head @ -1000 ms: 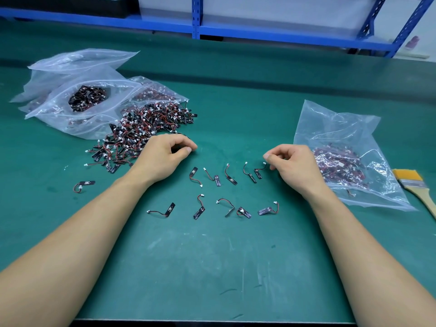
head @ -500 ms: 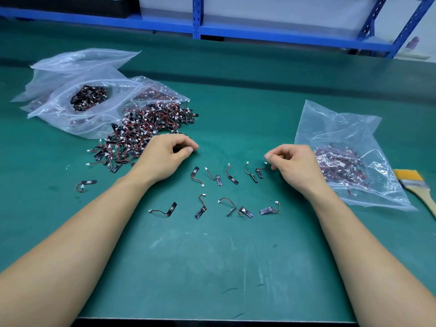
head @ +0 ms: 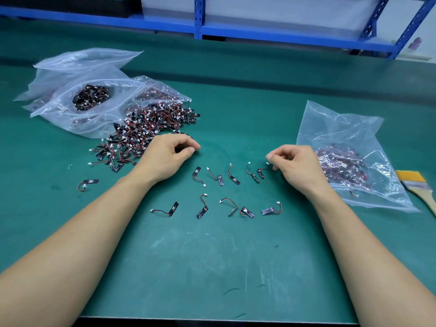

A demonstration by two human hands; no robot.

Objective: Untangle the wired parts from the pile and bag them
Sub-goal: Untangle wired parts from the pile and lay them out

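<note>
Left hand (head: 165, 156): pinch contents hidden.

Assembly workshop; green bench mat (head: 212, 267), blue racking (head: 271, 35), bagged parts (head: 90, 96)

Tangled pile (head: 151, 128) of black, red-wired parts left; maybe ten singles (head: 202, 210) spread ctr; part-filled bag (head: 342, 135) right.

One camera sits on the person's head. It looks forward and down at the green table (head: 212, 267), from close by. Both arms reach in from the bottom edge, with the left hand (head: 165, 159) at 9 o'clock of the middle and the right hand (head: 299, 168) at 3 o'clock. The blue shelf (head: 259, 31) runs across far off at 12 o'clock.
</note>
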